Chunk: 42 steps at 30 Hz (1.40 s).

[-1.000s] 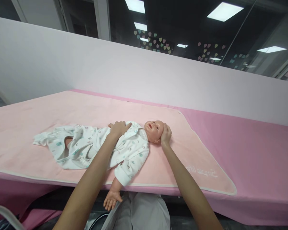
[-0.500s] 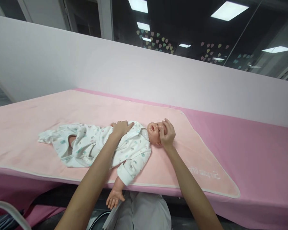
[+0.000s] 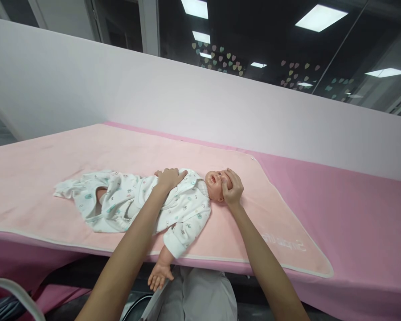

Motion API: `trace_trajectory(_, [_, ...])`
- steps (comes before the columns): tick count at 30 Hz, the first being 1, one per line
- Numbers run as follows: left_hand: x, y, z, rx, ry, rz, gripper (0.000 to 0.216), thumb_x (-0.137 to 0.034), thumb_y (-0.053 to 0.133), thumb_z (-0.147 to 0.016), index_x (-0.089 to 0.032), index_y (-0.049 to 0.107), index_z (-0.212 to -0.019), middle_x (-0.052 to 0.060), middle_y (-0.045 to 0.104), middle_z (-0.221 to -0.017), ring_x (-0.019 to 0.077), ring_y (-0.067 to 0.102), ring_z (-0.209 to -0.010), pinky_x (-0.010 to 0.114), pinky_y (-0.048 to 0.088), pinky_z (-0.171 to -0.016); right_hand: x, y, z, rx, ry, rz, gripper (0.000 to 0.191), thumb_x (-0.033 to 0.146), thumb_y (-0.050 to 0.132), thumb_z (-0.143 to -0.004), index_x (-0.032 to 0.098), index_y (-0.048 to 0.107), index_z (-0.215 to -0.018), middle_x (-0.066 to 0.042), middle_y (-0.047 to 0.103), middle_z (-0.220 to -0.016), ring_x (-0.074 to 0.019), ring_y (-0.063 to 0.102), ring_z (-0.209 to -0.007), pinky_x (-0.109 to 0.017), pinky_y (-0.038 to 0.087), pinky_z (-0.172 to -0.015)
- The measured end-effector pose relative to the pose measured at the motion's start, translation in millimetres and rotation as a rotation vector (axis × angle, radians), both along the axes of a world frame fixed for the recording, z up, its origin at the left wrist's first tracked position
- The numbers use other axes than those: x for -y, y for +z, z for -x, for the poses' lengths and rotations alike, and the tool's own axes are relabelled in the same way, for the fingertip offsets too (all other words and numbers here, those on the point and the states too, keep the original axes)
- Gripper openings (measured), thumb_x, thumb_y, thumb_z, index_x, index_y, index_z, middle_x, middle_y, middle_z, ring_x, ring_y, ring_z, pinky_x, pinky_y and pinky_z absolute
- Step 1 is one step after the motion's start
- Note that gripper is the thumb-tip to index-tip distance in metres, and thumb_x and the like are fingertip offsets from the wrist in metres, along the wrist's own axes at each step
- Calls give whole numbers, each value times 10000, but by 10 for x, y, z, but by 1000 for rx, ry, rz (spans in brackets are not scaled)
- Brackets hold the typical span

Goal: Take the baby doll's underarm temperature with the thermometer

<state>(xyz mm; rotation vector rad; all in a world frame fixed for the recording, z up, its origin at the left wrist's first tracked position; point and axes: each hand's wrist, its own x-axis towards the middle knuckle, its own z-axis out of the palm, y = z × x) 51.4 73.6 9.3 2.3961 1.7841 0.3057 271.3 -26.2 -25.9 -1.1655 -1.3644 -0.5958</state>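
Note:
A baby doll [image 3: 215, 186] lies on its back across a peach pad, its head to the right. It wears a white printed outfit [image 3: 190, 209], open around one bare leg at the left. My left hand [image 3: 170, 179] lies on the doll's chest, thumb spread toward the neck and fingers over the far side. My right hand [image 3: 233, 187] rests curved over the doll's forehead, with the fingers laid across the top of the face and the thumb apart. The doll's near arm [image 3: 161, 272] hangs past the pad's front edge.
The peach pad [image 3: 137, 149] with a white border covers a pink table surface [image 3: 361, 223]. Behind it rises a low white wall [image 3: 187, 98] under dark glass with heart stickers. A curved grey bar [image 3: 16, 290] stands at the lower left.
My right hand's fingers have come down from a raised position onto the doll's forehead. My left hand and the doll's body have stayed in place.

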Motion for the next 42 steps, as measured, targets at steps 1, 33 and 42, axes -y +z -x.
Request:
trace_trajectory(1, [-1,-3,2,0,-3,2,640,-582,230,-811,-123,606,-1052,202,626,-1075,356,516,-1050,595,282,-900,-1,-2,-3,-1,9,-5,256,259,483,-826,175,638,-1011,-95,657,-1068,-213,592,-1034,-390,487,-903])
trace_trajectory(33, [11,14,0,-19,-9,-5,629,-579,223,-808,-136,614,-1024,197,628,-1073,351,525,-1042,587,289,-905,43,-4,-30,-11,94,62,326,283,360,-866,197,613,-1052,-87,624,-1114,-211,542,-1094,-413,430,-948])
trace_trajectory(42, [-11,-16,-1,-34,14,-2,678,-609,198,-799,-126,607,-1040,211,625,-1069,364,519,-1058,585,287,-914,-15,-26,-30,-469,136,225,411,418,534,-761,169,584,-1084,-95,621,-1123,-221,559,-1051,-387,440,-927])
